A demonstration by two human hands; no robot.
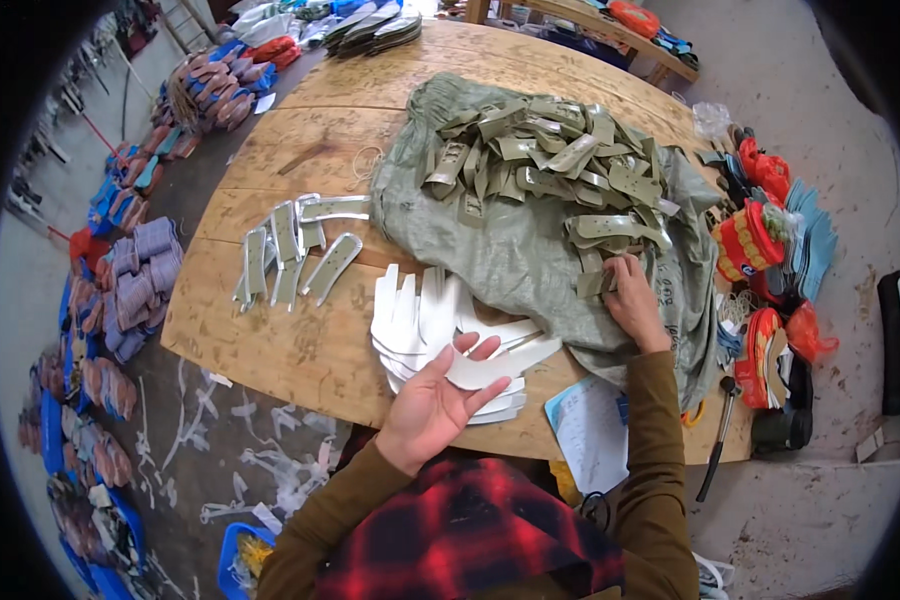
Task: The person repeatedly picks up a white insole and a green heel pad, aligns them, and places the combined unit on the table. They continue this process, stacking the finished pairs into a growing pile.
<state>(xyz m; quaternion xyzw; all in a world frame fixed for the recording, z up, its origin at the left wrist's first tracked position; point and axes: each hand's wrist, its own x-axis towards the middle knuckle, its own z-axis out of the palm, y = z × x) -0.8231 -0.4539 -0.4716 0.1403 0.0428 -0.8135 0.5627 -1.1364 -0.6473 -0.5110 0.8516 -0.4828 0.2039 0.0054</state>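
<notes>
My left hand (432, 405) is palm up over the near table edge, with a white curved strip (515, 362) lying across its fingers and partly covering them. Just beyond it, a fanned stack of white curved strips (410, 315) rests on the wood. My right hand (635, 305) is at the near right of a green woven sack (530, 270), fingertips closed on a small olive-green strip (594, 283). A heap of olive-green strips (555, 150) lies on the sack. Farther left, several olive strips with pale edging (288, 245) lie loosely grouped.
The wooden table (280, 120) carries dark stacked pieces (375, 30) at its far edge. A written paper (590, 425) overhangs the near edge, with a hammer (718, 440) to its right. Bundles (145, 270) line the left floor; a blue basket (235, 550) stands below.
</notes>
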